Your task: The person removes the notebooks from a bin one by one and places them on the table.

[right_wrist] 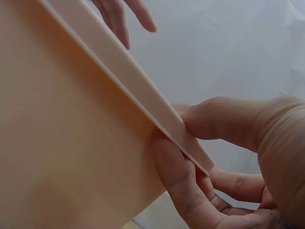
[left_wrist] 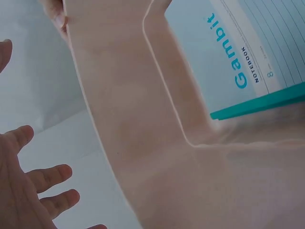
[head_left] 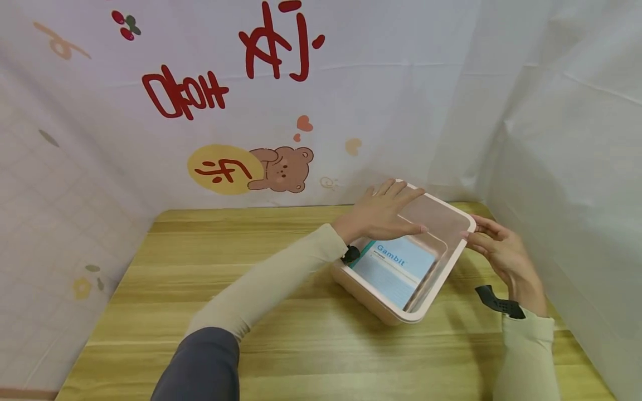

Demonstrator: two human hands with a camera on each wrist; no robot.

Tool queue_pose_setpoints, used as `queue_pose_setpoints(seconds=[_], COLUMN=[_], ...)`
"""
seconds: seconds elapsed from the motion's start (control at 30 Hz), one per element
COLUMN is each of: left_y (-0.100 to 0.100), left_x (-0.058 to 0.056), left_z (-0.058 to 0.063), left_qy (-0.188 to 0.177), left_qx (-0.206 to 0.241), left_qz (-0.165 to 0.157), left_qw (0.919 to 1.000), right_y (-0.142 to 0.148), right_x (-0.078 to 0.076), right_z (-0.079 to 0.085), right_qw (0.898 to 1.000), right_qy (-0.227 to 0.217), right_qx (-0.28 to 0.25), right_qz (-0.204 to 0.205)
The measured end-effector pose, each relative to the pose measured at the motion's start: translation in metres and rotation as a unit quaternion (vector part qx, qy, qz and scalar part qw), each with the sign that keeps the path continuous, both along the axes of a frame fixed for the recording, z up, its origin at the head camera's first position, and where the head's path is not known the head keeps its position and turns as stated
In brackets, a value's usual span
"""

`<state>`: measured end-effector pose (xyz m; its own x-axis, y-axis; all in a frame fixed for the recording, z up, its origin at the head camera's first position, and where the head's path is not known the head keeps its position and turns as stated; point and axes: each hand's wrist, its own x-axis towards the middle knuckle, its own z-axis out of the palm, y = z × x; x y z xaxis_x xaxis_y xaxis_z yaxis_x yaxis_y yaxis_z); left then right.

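Observation:
A pale pink plastic bin (head_left: 366, 299) sits at the right of the table, tilted, its open top facing me. Inside lies a light blue notebook (head_left: 398, 267) with a teal spine; its cover reads "Gambit". My right hand (head_left: 504, 253) pinches the bin's rim at the right corner, thumb on top and fingers underneath, as the right wrist view shows close up. Over the far left side of the bin is my left hand (head_left: 381, 214), fingers spread and straight. In the left wrist view those fingers (left_wrist: 50, 179) stand apart from the bin's edge.
The wood-grain table (head_left: 251, 250) extends to the left and front. A white printed curtain (head_left: 401, 111) with red characters and a bear hangs close behind the bin, and plain white sheeting (head_left: 567, 184) rises at the right. Black straps (head_left: 499, 303) circle the wrists.

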<state>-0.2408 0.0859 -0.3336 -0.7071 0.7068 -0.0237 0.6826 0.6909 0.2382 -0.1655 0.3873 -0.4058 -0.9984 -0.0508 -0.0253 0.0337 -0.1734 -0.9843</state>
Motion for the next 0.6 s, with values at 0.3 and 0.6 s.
queue_pose_setpoints(seconds=[0.3, 0.6], left_y=[0.024, 0.043], left_x=[-0.001, -0.001], left_z=[-0.017, -0.039], left_qy=[0.054, -0.018], left_qx=[-0.059, -0.085], left_qz=[-0.028, -0.037], left_qw=[0.9964, 0.9955], right_y=[-0.001, 0.000], right_x=[0.000, 0.002], right_z=[0.000, 0.000], right_qw=[1.000, 1.000], right_qy=[-0.011, 0.004], right_qx=[0.007, 0.008], right_qz=[0.000, 0.001])
